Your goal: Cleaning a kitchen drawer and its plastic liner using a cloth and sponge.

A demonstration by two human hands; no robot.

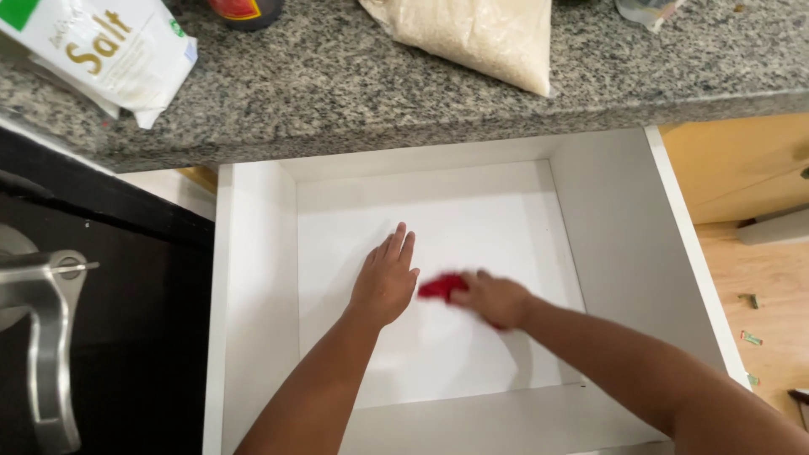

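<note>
Down in the open white wooden drawer (253,295), the left hand (385,282) presses flat, fingers released, bracing; the right hand (495,298) has its fingers clenched on a crumpled red cloth (440,287).

Both bare forearms reach forward and down, converging. Left hand (385,280) lies flat, palm down, fingers (399,244) straight and together, pointing away. Right hand (493,299) curled, knuckles up, fingers bent under, blurred, just beside the left.

On counter above your drawer: white bag (109,50) with green corner patch and gold lettering, far left. Clear bag of white grains (476,34) at centre. Dark jar with red label (244,10) between them, cut off by top edge.
</note>
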